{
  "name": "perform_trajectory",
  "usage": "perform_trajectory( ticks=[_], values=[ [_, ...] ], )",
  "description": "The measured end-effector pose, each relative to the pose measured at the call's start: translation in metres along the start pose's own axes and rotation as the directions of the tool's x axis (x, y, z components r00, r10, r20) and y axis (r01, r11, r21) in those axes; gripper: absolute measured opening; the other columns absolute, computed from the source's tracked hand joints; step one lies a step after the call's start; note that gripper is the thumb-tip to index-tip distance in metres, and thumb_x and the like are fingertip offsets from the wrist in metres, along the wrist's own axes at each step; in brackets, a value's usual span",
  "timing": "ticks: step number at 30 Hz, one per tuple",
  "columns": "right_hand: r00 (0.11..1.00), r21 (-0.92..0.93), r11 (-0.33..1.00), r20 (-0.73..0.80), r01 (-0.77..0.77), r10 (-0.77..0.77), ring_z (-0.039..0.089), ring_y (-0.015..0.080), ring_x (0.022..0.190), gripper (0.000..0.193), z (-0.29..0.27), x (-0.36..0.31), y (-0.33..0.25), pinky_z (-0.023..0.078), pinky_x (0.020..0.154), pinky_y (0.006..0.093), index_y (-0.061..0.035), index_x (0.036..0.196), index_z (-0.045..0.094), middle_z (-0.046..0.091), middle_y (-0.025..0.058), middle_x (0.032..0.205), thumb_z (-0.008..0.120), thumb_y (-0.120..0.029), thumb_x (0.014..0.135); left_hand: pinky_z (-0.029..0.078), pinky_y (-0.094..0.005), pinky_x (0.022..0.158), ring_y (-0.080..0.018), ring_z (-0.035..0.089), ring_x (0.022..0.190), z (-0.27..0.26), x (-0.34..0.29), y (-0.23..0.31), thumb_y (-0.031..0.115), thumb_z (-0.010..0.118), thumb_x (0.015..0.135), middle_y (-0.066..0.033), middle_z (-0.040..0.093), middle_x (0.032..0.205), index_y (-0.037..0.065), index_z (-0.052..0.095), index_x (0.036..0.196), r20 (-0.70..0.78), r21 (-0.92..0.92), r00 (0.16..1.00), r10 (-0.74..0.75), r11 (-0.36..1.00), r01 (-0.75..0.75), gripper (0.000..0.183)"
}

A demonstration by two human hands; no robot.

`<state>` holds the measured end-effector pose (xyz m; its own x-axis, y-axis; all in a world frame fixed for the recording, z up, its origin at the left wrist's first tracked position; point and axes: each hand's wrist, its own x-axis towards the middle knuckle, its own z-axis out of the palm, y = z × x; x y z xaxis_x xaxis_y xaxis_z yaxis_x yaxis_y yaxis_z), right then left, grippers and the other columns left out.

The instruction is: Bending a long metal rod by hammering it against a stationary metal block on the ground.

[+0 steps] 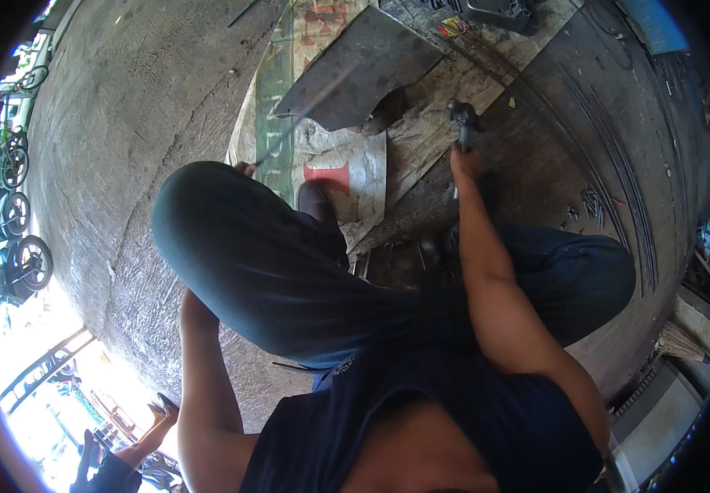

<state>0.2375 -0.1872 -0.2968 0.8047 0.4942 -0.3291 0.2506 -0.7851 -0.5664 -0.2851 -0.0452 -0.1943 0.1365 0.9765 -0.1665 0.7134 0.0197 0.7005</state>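
Note:
My right hand [465, 163] is closed round the handle of a hammer [463, 117], whose dark head is raised beyond my fingers. Mostly hidden behind my bent knee, my left hand [246, 168] shows only its fingertips, at the near end of a thin metal rod [296, 129]. The rod slants up to the right, blurred, and its far end crosses over a dark metal plate [359, 70]. That plate lies on a worn printed sheet [277, 90] on the ground. A dark curved piece [387, 111] sits at the plate's near edge.
Long thin rods [610, 148] run along the ground at the right, with a small heap of short metal pieces [594, 205] beside them. My shoe [314, 201] rests on the sheet. A broom [681, 341] is at the far right; bicycles [15, 214] and another person's foot [163, 407] are at the left.

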Motion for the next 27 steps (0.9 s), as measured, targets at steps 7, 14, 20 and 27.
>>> perform_trajectory(
  ticks=[7,14,20,27],
  values=[
    [0.977,0.462,0.867,0.178,-0.186,0.115,0.054,0.0176,0.06,0.038,-0.007,-0.022,-0.047,0.043,0.057,0.0347,0.003,0.094,0.061,0.057,0.0092,0.07,0.065,-0.034,0.084,0.039,-0.0265,0.053,-0.0098,0.05,0.058,-0.139,0.014,0.028,0.036,0.051,0.095,0.0025,0.052,0.063,0.007,0.066,0.088,-0.281,0.078,0.958,0.055,0.996,-0.034,0.033],
    [0.998,0.831,0.554,0.063,-0.051,-0.003,0.051,0.0166,0.054,0.047,-0.094,-0.015,-0.114,0.041,0.05,0.0335,0.0057,0.093,0.057,0.054,0.0075,0.07,0.065,-0.04,0.085,0.029,-0.0217,0.038,-0.0056,0.042,0.044,-0.293,0.03,0.15,0.037,0.043,0.098,0.0032,0.049,0.062,0.013,0.063,0.098,-0.574,-0.022,0.803,0.161,0.977,-0.211,0.031],
    [0.948,0.985,0.165,0.103,-0.054,-0.3,0.047,0.0133,0.049,0.044,-0.178,-0.101,-0.235,0.039,0.045,0.0292,0.0025,0.097,0.052,0.048,0.0028,0.063,0.065,-0.039,0.086,0.05,-0.0393,0.059,-0.0251,0.061,0.057,-0.624,-0.142,0.199,0.024,0.054,0.088,-0.006,0.063,0.069,0.009,0.061,0.096,-0.463,0.879,0.072,0.883,0.447,0.168,0.019],
    [0.957,0.932,0.361,0.095,0.01,-0.273,0.058,0.0233,0.093,0.053,-0.256,-0.118,-0.243,0.052,0.077,0.0405,-0.0051,0.124,0.054,0.059,0.011,0.113,0.06,-0.042,0.087,0.051,-0.0335,0.055,-0.0211,0.062,0.058,-0.549,-0.142,0.22,0.01,0.062,0.082,-0.0106,0.065,0.069,-0.001,0.065,0.083,-0.853,0.48,-0.287,0.436,0.872,-0.098,0.012]
  ],
)
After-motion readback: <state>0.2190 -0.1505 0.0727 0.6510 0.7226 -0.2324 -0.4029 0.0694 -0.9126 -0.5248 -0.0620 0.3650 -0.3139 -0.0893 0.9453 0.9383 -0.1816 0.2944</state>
